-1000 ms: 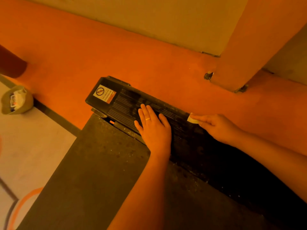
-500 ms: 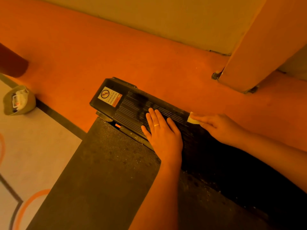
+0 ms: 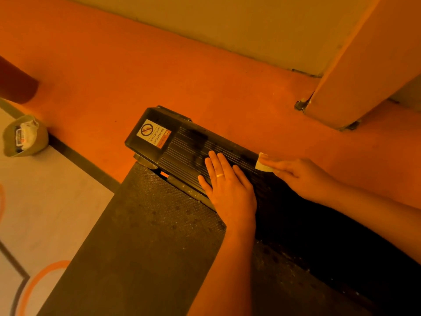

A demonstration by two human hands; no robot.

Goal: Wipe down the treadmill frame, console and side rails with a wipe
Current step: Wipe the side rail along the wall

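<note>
Nearest, at the bottom: the dusty dark treadmill belt [image 3: 141, 236], running lengthwise from the lower left up to the ribbed end cover [image 3: 186, 149]. Across the belt's far end, that black cover, long axis from upper left down to lower right, its right part lost in shadow. Flat on the ribs near the middle: the left hand [image 3: 227, 190], fingers straight and close together, a ring [image 3: 220, 175] on one of them, holding nothing. Just to its right, at the cover's far edge: the right hand [image 3: 303, 176], fingertips pinching a small pale wipe [image 3: 262, 165] against the ribs. On the cover's smooth left end, a warning sticker [image 3: 153, 133]. Beyond, orange floor [image 3: 159, 76]. Well off to the left, a small open bag [image 3: 25, 135]; at far right, a column [image 3: 355, 65] with its foot on the floor.
</note>
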